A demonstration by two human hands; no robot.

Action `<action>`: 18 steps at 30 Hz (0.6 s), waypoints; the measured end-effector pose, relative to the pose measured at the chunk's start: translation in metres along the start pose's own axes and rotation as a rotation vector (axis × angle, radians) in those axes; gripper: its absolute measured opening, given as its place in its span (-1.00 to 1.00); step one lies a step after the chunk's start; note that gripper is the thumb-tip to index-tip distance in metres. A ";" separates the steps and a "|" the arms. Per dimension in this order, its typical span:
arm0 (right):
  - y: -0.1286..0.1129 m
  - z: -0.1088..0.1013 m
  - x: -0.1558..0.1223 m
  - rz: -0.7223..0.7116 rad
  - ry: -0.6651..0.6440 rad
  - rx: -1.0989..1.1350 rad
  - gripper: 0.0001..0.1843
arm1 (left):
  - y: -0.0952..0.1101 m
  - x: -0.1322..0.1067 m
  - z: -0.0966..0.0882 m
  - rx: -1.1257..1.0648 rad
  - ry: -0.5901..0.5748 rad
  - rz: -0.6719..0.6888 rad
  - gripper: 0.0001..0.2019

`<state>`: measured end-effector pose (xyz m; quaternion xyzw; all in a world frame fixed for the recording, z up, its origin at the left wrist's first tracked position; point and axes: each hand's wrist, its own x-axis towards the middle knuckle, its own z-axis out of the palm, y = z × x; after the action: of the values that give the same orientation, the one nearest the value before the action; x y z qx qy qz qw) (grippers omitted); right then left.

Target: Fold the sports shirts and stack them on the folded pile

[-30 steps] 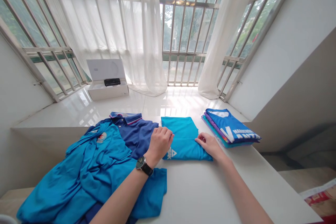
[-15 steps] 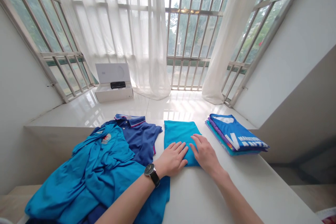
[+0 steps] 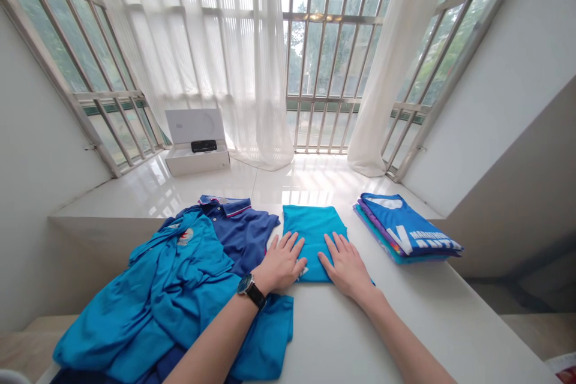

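A turquoise shirt (image 3: 312,222), folded into a flat rectangle, lies on the white surface in front of me. My left hand (image 3: 283,261), with a black-strapped watch on its wrist, rests on the shirt's left edge, fingers spread. On the right part of the same shirt lies my right hand (image 3: 345,264), its fingers stretched out flat. A bit of white print shows by my left thumb. Left of the hands is a rumpled turquoise polo shirt (image 3: 180,288) with a small round emblem. It partly covers a dark blue polo shirt (image 3: 243,234) with a striped collar.
To the right sits a stack of folded shirts (image 3: 407,228), a blue one with white lettering on top. A white open box (image 3: 198,159) with a black object in it stands at the back left. White curtains (image 3: 207,60) hang before barred windows.
My left hand has slid left to the folded shirt's left edge. My right hand has flattened, its fingers now lying lower on the cloth. The view has shifted slightly.
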<state>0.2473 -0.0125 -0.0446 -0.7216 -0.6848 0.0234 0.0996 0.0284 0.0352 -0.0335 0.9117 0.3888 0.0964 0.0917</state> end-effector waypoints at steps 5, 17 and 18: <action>0.021 -0.006 0.007 -0.131 -0.035 0.020 -0.25 | 0.009 -0.006 -0.009 -0.044 -0.001 0.005 -0.38; 0.039 -0.037 0.005 0.042 0.122 -0.047 -0.71 | 0.047 -0.008 -0.028 -0.053 0.035 0.236 -0.24; 0.037 -0.039 0.003 0.104 0.070 -0.044 -0.70 | 0.048 -0.007 -0.029 -0.090 0.027 0.253 -0.27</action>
<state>0.2902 -0.0154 -0.0122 -0.7584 -0.6430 -0.0116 0.1063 0.0493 0.0002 0.0057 0.9469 0.2674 0.1369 0.1145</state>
